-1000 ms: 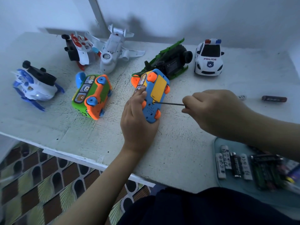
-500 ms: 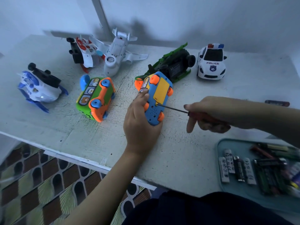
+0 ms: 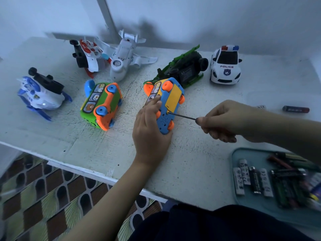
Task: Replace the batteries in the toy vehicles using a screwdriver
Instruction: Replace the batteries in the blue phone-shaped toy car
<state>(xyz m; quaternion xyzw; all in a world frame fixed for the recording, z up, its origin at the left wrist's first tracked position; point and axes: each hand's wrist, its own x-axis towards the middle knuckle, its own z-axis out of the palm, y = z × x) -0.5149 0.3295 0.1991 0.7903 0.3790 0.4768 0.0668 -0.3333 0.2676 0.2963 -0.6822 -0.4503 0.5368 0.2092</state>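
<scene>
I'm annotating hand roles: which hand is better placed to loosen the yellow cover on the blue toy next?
Right. The right hand grips the screwdriver, whose tip sits at the corner of the yellow cover. The left hand holds the blue toy, steadying it.

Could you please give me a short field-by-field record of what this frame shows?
left hand: holds the blue toy bus, underside toward the camera, on the table
right hand: grips the screwdriver
screwdriver tip: at the edge of the yellow cover
spare batteries: in the teal tray
loose battery: on the table, far right
other toys: green bus, police car, white plane, more behind
</scene>
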